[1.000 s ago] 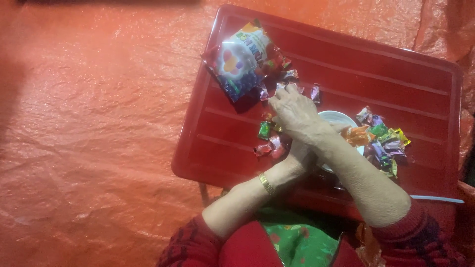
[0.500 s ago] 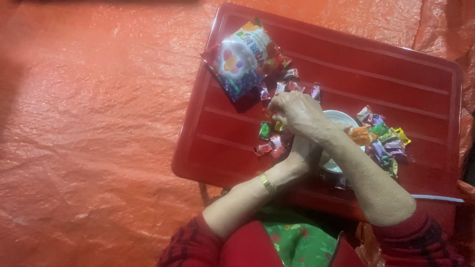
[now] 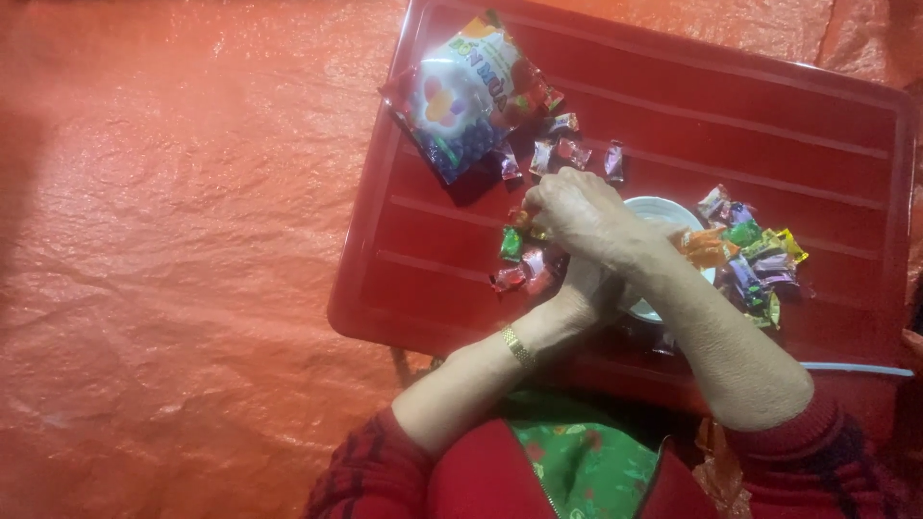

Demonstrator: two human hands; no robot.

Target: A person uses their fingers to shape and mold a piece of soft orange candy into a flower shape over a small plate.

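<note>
Right hand (image 3: 577, 213) laid over left hand (image 3: 588, 288), grips hidden, cannot be told. Sweets (image 3: 514, 258) scattered beside them on red desk (image 3: 846, 125). Bag (image 3: 466, 96) above, bowl (image 3: 663, 213) partly covered, second sweet pile (image 3: 755, 255) right.

Dark red sleeves, gold wristwatch (image 3: 518, 348)

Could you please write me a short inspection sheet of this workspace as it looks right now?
Surface: red ribbed table on an orange sheet.
Job's things: wrapped candies beside the hands; more candies near the colourful candy bag; a heap right of the white bowl.
Clutter: nothing seen.
Grippers: right hand crosses over the left hand, fingers curled at the candies; what they grip is hidden.
Cables: nothing seen.
Surroundings: gold bracelet, red sleeves, green cloth.
</note>
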